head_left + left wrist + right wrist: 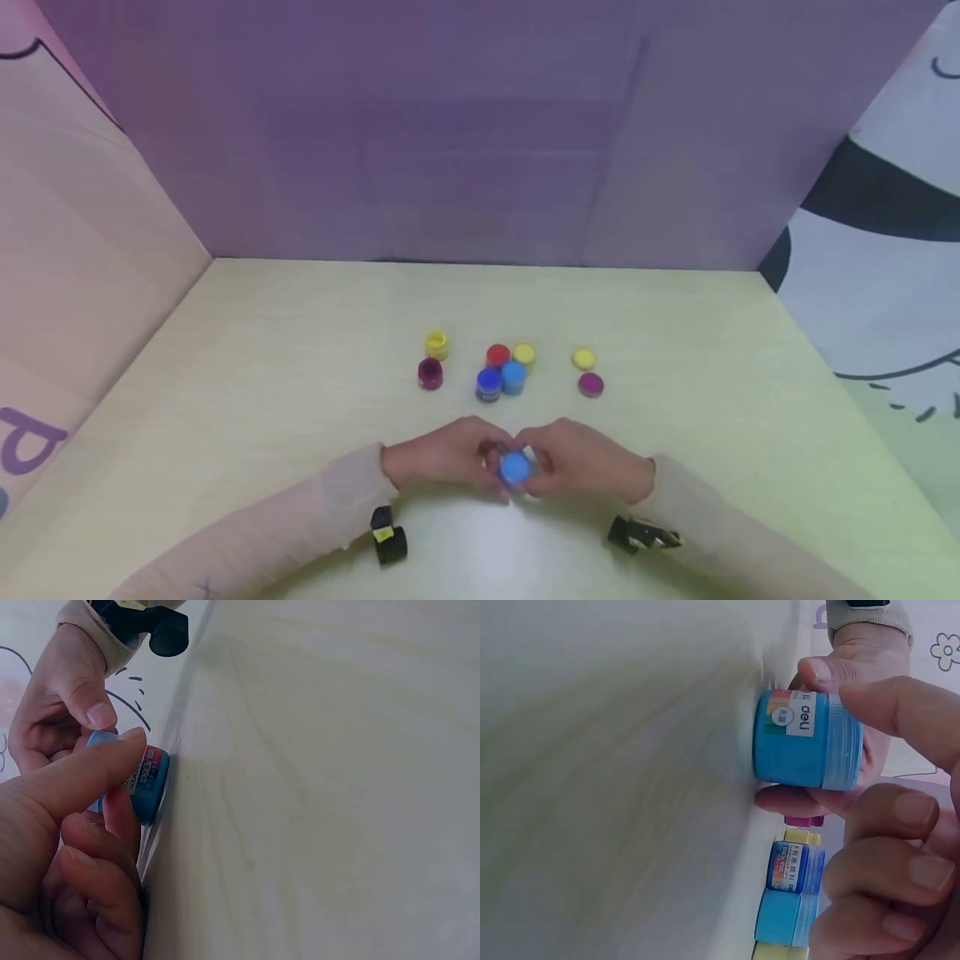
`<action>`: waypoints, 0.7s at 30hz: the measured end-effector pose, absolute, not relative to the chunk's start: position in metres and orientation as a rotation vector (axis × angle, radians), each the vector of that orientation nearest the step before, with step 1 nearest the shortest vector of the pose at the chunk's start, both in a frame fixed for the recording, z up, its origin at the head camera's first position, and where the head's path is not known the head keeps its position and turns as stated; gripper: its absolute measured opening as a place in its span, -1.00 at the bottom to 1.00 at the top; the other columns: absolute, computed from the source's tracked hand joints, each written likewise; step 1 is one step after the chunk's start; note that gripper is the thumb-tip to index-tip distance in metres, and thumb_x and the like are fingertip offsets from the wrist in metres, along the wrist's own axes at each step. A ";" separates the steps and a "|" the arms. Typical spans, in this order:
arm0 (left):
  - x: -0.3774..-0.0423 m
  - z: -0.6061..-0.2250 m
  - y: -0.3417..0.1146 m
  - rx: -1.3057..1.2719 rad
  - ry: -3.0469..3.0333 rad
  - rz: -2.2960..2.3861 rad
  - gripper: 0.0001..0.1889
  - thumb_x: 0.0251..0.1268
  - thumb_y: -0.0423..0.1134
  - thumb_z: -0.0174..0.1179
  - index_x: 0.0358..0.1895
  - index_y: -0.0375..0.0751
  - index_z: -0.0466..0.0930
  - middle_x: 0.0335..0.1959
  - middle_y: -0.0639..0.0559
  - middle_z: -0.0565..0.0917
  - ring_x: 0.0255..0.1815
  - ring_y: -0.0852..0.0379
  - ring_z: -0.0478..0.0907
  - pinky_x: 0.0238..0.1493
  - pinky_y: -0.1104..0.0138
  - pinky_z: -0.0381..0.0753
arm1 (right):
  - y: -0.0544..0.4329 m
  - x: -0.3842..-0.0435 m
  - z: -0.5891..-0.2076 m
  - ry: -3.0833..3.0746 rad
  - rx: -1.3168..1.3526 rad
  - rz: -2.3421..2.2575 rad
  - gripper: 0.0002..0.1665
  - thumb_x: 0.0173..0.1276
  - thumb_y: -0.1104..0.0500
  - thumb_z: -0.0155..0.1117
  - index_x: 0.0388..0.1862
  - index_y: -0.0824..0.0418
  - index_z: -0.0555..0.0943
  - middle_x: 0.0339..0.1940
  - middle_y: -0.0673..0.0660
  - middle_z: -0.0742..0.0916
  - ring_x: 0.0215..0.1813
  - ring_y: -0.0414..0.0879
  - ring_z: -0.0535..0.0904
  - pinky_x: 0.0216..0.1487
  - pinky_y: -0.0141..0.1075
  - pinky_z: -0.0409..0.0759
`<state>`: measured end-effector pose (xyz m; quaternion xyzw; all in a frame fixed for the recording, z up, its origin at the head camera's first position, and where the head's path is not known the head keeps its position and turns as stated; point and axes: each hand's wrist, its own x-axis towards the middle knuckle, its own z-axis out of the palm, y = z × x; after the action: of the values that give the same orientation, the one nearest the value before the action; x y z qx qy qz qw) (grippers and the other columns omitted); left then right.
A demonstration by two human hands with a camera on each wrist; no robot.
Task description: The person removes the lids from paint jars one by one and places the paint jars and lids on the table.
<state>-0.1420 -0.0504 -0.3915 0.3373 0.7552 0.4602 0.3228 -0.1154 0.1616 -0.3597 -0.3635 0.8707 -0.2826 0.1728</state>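
A: Main thing?
B: Light-blue deli paint jar (515,469), upright between the hands, nearer than the other jars. Clear-sided lid (844,746) on. Base at or just over the table; can't tell which.
A: Hands?
B: Both on it. Left hand (467,454) grips it, fingers curled round; right hand (585,458) pinches it, a fingertip against the lid.
A: Other containers?
B: Group of four, lids on: red jar (498,356), pale-yellow jar (525,357), dark-blue jar (489,384), second light-blue jar (513,377). To their left, two uncapped: yellow jar (437,345), maroon jar (431,374). Fill levels unclear. To their right, yellow cap (584,359) and purple cap (591,384), apart.
A: Edges, room?
B: Back edge well beyond the jars; side edges well out. Wide bare stretches left and right.
A: Surface, surroundings?
B: Pale table (300,333), faint grain. Purple panel (480,133) behind, printed side panels (82,208). Light sleeves (300,508), black wrist camera (389,537) by each.
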 end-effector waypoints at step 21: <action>-0.142 -0.396 -0.048 0.823 2.030 1.182 -0.65 -0.02 -0.35 0.41 -0.08 -0.05 0.66 -0.55 0.15 0.56 -0.50 0.31 0.42 -0.42 0.49 0.41 | 0.139 -0.096 -0.350 2.828 -0.838 -0.413 -0.50 0.10 -0.29 0.31 -0.48 0.08 0.42 -0.75 -0.12 0.34 -0.68 -0.30 0.19 -0.67 -0.45 0.09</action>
<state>-0.1419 -0.0484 -0.3959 0.3131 0.7725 0.4497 0.3208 -0.0958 0.1386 -0.3503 -0.2806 0.9463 -0.1383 0.0816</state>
